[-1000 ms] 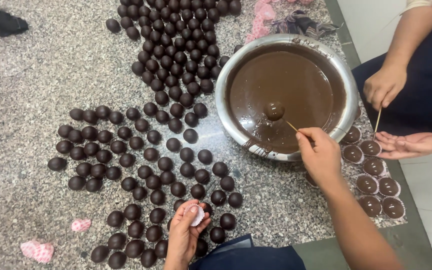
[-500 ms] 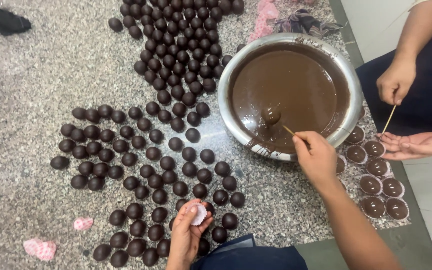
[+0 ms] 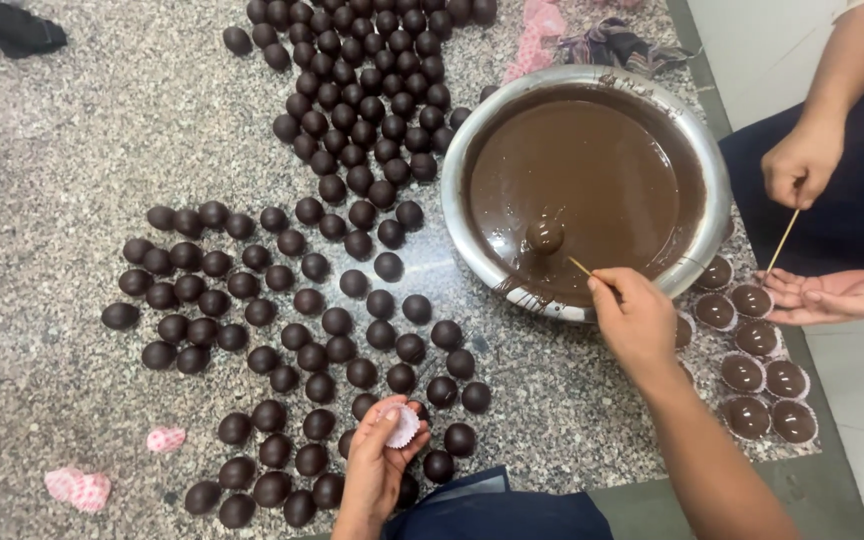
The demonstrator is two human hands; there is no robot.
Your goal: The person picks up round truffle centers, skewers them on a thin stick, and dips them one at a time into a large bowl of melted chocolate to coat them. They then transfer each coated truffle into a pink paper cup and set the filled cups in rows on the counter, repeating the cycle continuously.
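On the speckled stone counter (image 3: 72, 180), head view: a steel bowl (image 3: 714, 190) of melted chocolate sits upper right, and one ball (image 3: 544, 235) lies half sunk in the chocolate near the bowl's near side. Right hand (image 3: 638, 318) is closed around a thin wooden stick (image 3: 580, 266), held at the near rim; the stick's tip points at the ball, contact with it cannot be told. Left hand (image 3: 377, 462) is at the bottom edge, fingers pinched on a small white paper cup (image 3: 403, 427), just above the dark balls there. Dark uncoated balls (image 3: 282, 300) cover the counter in two loose groups: one band running from the top centre down past the bowl's left side, one wider patch at centre left reaching the bottom edge. To the right of the bowl, coated balls in cups (image 3: 752, 350) stand in rows near the counter edge. A co-worker sits at far right: upper hand (image 3: 800, 168) closed on a second stick (image 3: 784, 240) held nearly upright, lower hand (image 3: 820, 296) open, palm up, just beside the cups. Pink paper cups (image 3: 77, 488) lie at lower left; a dark cloth (image 3: 12, 28) lies at the top left corner.
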